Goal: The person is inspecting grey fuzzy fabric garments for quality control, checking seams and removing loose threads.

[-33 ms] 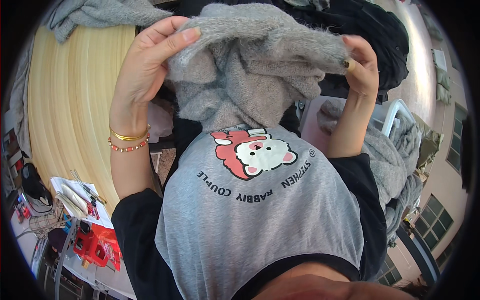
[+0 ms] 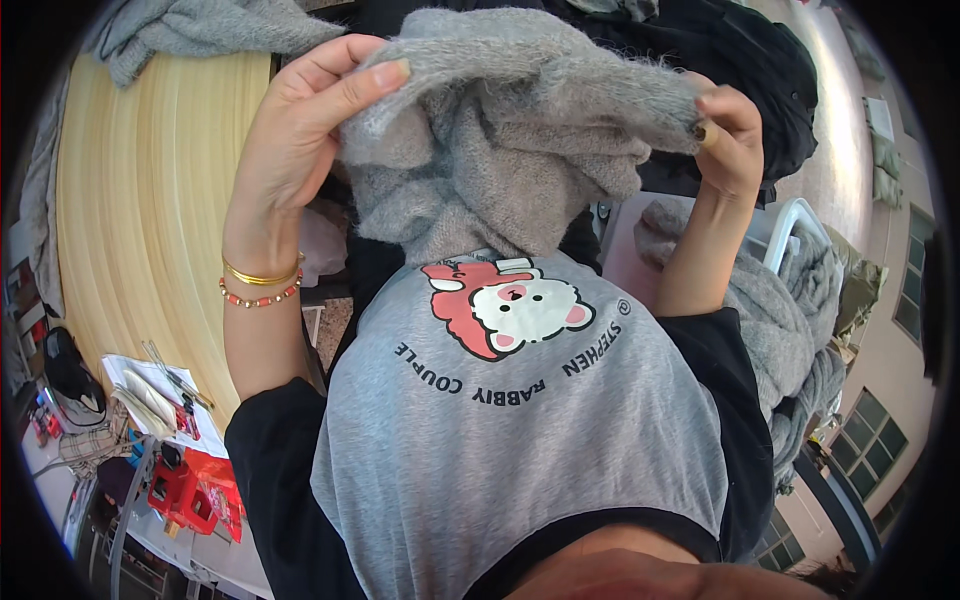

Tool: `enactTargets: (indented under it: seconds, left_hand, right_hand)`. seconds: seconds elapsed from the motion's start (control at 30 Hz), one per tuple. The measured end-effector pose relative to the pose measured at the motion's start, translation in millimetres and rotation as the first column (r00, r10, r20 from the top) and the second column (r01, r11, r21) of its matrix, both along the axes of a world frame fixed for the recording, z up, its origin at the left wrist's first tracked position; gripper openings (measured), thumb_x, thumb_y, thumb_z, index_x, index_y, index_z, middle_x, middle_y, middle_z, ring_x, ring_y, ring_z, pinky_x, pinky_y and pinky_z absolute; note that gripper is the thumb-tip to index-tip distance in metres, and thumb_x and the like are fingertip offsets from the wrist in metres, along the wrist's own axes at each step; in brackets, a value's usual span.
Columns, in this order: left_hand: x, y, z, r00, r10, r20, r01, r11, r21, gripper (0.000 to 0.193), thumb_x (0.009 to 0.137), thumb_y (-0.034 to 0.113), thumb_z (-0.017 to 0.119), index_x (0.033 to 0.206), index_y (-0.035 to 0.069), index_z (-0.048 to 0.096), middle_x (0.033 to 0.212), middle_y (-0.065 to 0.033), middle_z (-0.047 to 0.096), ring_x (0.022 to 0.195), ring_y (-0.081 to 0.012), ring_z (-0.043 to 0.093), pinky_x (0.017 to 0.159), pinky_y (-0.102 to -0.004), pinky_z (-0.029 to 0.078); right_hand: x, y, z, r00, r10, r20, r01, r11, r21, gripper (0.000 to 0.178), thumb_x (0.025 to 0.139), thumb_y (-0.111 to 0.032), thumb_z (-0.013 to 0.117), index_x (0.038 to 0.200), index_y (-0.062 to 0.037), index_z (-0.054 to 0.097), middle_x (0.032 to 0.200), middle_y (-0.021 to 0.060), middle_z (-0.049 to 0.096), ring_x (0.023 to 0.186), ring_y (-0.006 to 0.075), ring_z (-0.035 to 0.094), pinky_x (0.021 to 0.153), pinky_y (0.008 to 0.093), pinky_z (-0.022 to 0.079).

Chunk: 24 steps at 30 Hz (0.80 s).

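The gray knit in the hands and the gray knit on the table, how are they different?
The held knit has its edge spread between the left hand and right hand; the table knit lies bunched, untouched. The held knit is close to the shirt; the table knit is at the far end of the wooden table. Both are gray, knitted fabric.

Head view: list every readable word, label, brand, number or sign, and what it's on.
Grey T-shirt: dark lettering, upside down in this view, arcs around the cartoon animal print; legible, but I won't copy the wording.
White sheet at lower left: any print is too small to read.
Grey fuzzy knit between left hand and right hand: no text visible.
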State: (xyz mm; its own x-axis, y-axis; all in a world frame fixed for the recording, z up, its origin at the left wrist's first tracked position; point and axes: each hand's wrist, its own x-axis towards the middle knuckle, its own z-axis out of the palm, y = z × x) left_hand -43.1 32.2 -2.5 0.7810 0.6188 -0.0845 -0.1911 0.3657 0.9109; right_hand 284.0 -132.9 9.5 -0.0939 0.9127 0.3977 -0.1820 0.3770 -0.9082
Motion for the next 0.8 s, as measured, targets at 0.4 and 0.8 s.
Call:
enactTargets:
  seconds: [0.4, 0.8]
  left_hand:
    - [43, -48, -1, 0.971, 0.237, -0.003, -0.233, 0.957, 0.173, 0.011, 0.088, 0.008, 0.067, 0.095, 0.0, 0.07, 0.081, 0.0018, 0.064, 0.073, 0.0003, 0.052, 0.061, -0.0142, 0.04]
    - [38, -39, -3, 0.981, 0.172, 0.093, -0.118, 0.899, -0.421, 0.014, 0.089, 0.01, 0.063, 0.1, 0.002, 0.066, 0.097, -0.0038, 0.068, 0.085, -0.0088, 0.063, 0.077, -0.021, 0.048]
  right_hand:
    - [-112, 43, 5, 0.723, -0.305, 0.62, 0.386, 0.922, 0.004, 0.019, 0.076, -0.009, 0.075, 0.09, 0.0015, 0.069, 0.071, 0.0009, 0.055, 0.065, 0.0066, 0.05, 0.056, 0.022, 0.038]
    - [-109, 47, -2, 0.823, -0.271, 0.499, 0.317, 0.949, -0.007, 0.01, 0.08, -0.004, 0.07, 0.088, 0.0009, 0.071, 0.072, 0.0003, 0.056, 0.063, 0.006, 0.05, 0.055, 0.0216, 0.036]
